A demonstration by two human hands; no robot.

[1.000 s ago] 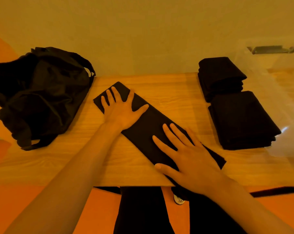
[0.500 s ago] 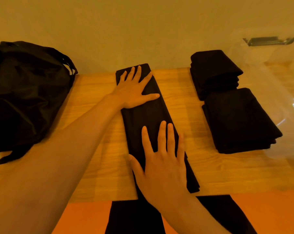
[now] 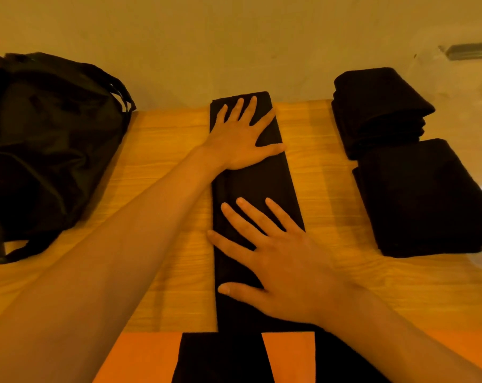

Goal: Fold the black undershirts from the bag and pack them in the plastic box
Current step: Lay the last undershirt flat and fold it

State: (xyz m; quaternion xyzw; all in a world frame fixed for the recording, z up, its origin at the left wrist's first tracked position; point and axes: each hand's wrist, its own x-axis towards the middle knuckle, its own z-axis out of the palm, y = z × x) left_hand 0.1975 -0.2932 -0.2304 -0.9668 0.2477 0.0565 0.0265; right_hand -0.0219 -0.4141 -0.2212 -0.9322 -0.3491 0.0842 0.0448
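At the bottom edge, dark-clad legs [image 3: 206, 357] are seen against an orange floor [image 3: 145, 357]. Beyond them lies a wooden table [image 3: 165, 150]. A black undershirt [image 3: 256, 183], folded into a long narrow strip, is laid on it, running straight away from the person from the near edge to the far edge by the wall.

The right hand [image 3: 286, 272] is pressed flat on the strip's near half, fingers straight and spread; nothing is grasped. Farther along, the left hand [image 3: 239, 139] is laid flat on the far end in the same way, fingers splayed and nothing gripped.

To the left, well apart from the strip, a slumped black bag [image 3: 49, 150] is set on the table. To the right, two folded stacks are placed one behind the other: a near stack [image 3: 422, 197] and a far stack [image 3: 378, 106]. A clear plastic box [image 3: 469, 87] is faintly seen at the right edge; whether the stacks lie inside it cannot be told.
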